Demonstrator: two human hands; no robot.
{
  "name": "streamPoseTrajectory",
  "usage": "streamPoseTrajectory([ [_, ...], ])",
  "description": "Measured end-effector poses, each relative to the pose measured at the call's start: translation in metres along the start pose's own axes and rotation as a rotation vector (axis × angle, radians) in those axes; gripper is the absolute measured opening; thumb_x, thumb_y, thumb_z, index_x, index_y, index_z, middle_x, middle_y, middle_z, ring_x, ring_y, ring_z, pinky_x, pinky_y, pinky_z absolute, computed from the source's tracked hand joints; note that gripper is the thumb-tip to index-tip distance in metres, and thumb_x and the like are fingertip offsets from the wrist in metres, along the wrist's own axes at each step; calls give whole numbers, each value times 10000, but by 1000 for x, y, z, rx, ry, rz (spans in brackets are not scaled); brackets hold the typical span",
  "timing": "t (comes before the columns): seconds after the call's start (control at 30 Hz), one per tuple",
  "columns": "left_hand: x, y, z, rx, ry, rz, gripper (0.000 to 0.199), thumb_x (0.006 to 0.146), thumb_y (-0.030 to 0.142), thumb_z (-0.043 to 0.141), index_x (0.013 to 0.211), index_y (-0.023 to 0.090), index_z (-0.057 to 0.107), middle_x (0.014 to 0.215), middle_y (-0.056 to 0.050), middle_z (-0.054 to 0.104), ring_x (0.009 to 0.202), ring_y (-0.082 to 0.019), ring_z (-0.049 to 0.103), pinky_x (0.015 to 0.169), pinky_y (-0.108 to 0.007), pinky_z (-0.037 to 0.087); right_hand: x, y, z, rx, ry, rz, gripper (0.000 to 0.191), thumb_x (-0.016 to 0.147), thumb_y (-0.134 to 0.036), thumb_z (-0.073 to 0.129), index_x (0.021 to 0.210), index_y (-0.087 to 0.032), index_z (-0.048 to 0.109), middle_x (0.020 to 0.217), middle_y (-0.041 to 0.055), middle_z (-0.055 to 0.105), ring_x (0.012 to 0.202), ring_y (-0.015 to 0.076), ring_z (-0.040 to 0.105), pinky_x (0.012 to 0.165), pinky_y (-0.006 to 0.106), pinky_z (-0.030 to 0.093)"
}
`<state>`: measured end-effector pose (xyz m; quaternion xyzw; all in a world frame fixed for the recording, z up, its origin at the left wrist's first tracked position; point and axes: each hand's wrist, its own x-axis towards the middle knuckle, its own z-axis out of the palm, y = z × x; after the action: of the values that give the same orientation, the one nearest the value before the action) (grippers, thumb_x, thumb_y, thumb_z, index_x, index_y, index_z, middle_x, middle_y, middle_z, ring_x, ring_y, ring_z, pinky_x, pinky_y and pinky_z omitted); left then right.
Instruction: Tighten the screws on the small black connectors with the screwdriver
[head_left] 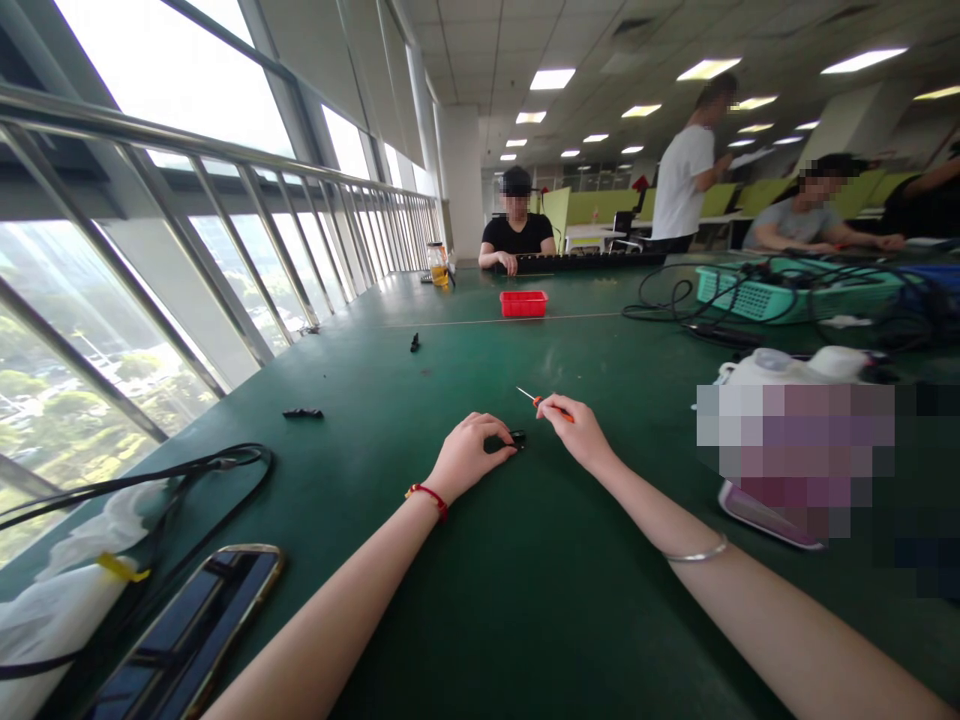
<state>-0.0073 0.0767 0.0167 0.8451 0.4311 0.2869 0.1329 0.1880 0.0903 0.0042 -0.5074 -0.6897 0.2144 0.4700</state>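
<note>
On the green tabletop (570,560), my left hand (474,448) pinches a small black part (517,438) between thumb and fingers. Its exact kind is too small to make out. My right hand (574,428) is closed around the orange handle of a screwdriver (537,400). The thin metal shaft points up and to the left, apart from the black part. Farther left lies a black elongated piece (303,413), and beyond it stands another small black piece (415,343).
A red tray (523,304) sits ahead. At left are a phone (199,620) and black cables (247,460); at right, a white container (780,375) and a teal basket (795,300) with cables. A person in black (517,235) sits at the far end; others are behind.
</note>
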Motion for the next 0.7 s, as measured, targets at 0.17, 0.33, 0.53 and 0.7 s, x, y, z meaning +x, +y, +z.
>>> streamPoseTrajectory([
  [0.17, -2, -1, 0, 20, 82, -68, 83, 740, 262, 606, 755, 203, 662, 920, -18, 657, 903, -186, 559, 843, -325, 447, 0, 1, 0, -20, -30, 2, 220, 780, -280, 407, 653, -206, 571, 741, 7, 603, 728, 163, 538, 685, 265, 353],
  [0.33, -13, -17, -33, 130, 175, -221, 139, 736, 315, 584, 737, 197, 658, 915, -37, 654, 908, -213, 572, 853, -345, 444, -1, -1, 0, -26, -40, 28, 220, 781, -293, 408, 658, -211, 571, 730, 5, 598, 691, 161, 528, 647, 265, 352],
  [0.53, -60, -57, -102, 316, 218, -508, 294, 678, 451, 564, 757, 192, 680, 911, -55, 671, 836, -239, 606, 791, -322, 461, -1, 0, 1, -62, -56, 24, 218, 780, -291, 416, 669, -215, 588, 754, 5, 615, 694, 157, 534, 651, 260, 361],
  [0.7, -96, -72, -120, 311, 174, -680, 367, 634, 507, 562, 771, 191, 689, 902, -56, 698, 850, -247, 620, 757, -294, 469, -1, 1, 1, -80, -65, 19, 208, 780, -273, 422, 674, -215, 591, 765, 3, 626, 729, 159, 556, 697, 264, 376],
])
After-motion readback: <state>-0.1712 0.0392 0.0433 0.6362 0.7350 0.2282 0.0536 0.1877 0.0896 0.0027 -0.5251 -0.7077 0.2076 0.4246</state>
